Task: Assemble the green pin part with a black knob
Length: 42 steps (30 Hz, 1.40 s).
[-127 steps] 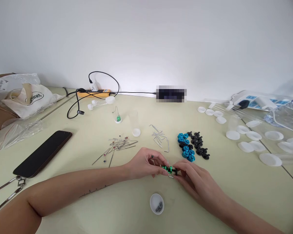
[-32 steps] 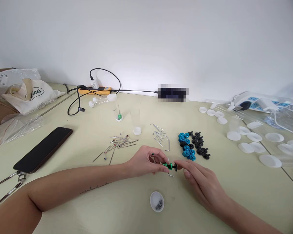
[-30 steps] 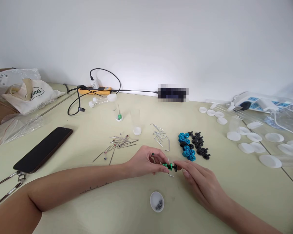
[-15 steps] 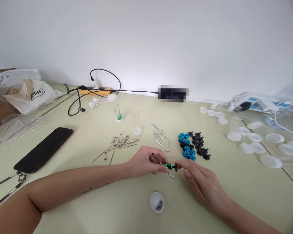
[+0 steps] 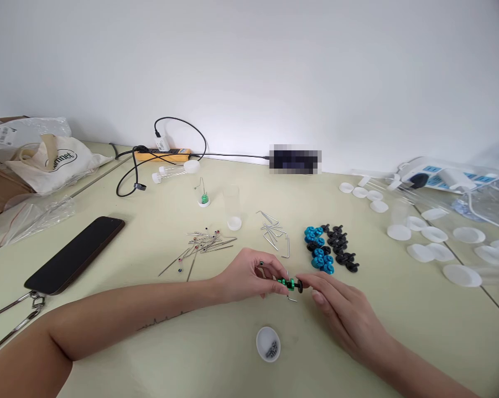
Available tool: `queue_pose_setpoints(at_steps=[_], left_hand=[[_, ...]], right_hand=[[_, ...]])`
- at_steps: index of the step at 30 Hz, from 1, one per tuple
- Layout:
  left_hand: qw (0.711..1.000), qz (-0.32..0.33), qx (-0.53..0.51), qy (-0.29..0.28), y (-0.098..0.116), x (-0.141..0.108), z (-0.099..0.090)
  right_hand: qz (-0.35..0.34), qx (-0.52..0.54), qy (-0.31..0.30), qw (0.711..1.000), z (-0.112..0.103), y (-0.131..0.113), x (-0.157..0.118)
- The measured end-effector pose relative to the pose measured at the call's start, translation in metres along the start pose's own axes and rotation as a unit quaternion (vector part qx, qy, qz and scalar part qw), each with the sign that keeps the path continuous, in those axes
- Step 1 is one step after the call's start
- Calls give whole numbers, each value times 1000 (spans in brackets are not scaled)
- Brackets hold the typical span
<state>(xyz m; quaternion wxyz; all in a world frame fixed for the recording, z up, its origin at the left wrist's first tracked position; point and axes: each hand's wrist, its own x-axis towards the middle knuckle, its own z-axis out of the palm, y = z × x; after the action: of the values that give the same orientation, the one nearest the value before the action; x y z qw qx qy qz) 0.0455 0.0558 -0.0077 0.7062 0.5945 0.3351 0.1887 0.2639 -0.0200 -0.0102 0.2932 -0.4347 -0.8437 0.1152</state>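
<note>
Left arm [image 5: 120, 318] bent at elbow, forearm reaching across from lower left, thin dark line marking [image 5: 162, 320] along its lower edge; left hand [image 5: 247, 277] in a pinch grip, fingers curled over thumb. Right forearm [image 5: 415, 359] enters from lower right; right hand [image 5: 344, 301] has extended fingers pointing toward the left fingertips, thumb tucked beneath.

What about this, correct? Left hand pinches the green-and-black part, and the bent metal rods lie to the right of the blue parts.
Not quite: the head view shows the bent metal rods to the left of the blue parts. Left hand does pinch the green-and-black part.
</note>
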Motion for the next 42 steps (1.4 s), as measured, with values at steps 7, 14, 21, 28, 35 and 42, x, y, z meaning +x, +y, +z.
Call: queue_pose_setpoints(at_steps=[7, 14, 21, 28, 35, 42], left_hand=[[1000, -1, 4, 2, 0, 0, 0], [1000, -2, 2, 1, 1, -1, 0], [1000, -2, 3, 2, 0, -1, 0], [1000, 0, 3, 3, 0, -1, 0], [1000, -1, 0, 5, 1, -1, 0], [1000, -1, 2, 7, 0, 0, -1]], right_hand=[[-10, -6, 16, 1000, 0, 0, 2], [-4, -8, 9, 1000, -1, 0, 1], [-7, -9, 13, 1000, 0, 2, 0], [-2, -11, 12, 1000, 0, 1, 0], [5, -23, 4, 1000, 0, 1, 0], [-6, -7, 8, 1000, -1, 0, 2]])
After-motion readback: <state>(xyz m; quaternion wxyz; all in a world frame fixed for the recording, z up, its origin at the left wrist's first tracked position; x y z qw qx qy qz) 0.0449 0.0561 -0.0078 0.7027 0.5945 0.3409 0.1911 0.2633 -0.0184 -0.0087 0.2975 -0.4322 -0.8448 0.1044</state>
